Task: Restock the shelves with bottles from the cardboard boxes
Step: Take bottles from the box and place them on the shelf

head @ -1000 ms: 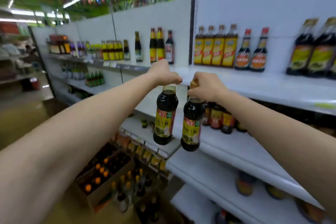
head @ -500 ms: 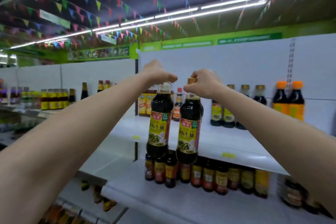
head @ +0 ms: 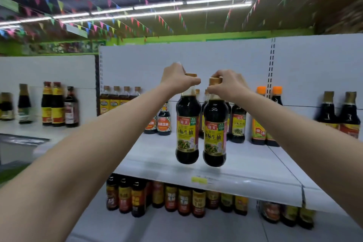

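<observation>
Head view | left hand (head: 176, 80) fingers grip left bottle (head: 187, 124) | right hand (head: 227, 84) fingers grip right bottle (head: 215, 131)

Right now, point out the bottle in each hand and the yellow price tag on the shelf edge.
Left-hand bottle (head: 187, 133): head view, on its yellow label.
Right-hand bottle (head: 215, 139): head view, on its yellow label.
Yellow price tag (head: 199, 180): head view, on its middle.

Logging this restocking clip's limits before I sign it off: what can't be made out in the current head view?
- Bottles at far left: motion-blurred, labels unreadable.
- Matching soy sauce bottles on the shelf: mostly hidden behind the two held soy sauce bottles; count unclear.
- Caps of the held pair: largely covered by the left hand and right hand.
- Cardboard boxes: out of frame.
- Yellow price tag: too small to read.
</observation>
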`<state>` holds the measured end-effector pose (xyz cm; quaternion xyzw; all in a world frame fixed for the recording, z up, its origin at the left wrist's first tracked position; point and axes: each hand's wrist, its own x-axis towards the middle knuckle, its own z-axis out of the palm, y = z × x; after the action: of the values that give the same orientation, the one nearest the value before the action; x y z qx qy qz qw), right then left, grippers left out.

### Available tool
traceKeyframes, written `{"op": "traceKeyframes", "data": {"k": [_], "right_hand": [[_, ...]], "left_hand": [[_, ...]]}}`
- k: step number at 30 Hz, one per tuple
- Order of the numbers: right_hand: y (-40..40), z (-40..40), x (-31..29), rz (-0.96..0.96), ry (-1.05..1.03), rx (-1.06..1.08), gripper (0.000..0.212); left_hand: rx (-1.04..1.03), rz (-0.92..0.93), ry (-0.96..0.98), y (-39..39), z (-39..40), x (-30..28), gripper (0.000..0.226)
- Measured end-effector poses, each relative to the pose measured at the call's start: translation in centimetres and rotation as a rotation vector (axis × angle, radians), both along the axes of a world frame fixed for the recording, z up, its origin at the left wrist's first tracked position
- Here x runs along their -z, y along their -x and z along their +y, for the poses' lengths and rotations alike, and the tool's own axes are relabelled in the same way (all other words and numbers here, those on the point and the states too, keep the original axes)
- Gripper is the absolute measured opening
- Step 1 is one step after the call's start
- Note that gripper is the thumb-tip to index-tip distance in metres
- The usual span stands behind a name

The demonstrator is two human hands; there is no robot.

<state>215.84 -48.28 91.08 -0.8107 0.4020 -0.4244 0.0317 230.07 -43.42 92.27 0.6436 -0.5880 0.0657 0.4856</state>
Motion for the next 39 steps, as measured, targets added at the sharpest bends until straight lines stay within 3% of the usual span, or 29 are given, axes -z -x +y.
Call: {"op": "traceKeyframes", "data": {"k": [12,22,27,32,35,36,39], "right_hand": [[-1.9,-9.7,2.3,-0.014,-0.069,0.120,0.040],[-2.6,-13.3,3.0,-0.021,-0.194,0.091,0.038],[-2.1,-13.3,4.6,-0.070,-0.258,0.054,0.054],[-1.9,-13.2,7.1,0.058,-0.285,0.134,0.087],[-1.1,-12.5,8.9,0.003,-0.389,0.075,0.100],[-0.8,-12.1,9.6,0.021,-0.418,0.065,0.100],[-0.1,-11.6,12.5,0.117,-0.526,0.056,0.091]], "left_hand": [[0.093,-0.047,-0.081,-1.6,-12.0,2.4,0.032],[0.185,0.094,-0.127,-4.6,-15.5,3.5,0.035],[0.222,0.123,-0.154,-4.9,-16.2,5.5,0.024],[0.168,0.077,-0.229,-4.8,-16.3,9.2,0.047],[0.302,0.216,-0.285,-5.0,-15.0,11.2,0.058],[0.332,0.241,-0.320,-5.2,-14.7,11.8,0.058],[0.317,0.213,-0.524,-5.4,-13.5,13.9,0.025]]}}
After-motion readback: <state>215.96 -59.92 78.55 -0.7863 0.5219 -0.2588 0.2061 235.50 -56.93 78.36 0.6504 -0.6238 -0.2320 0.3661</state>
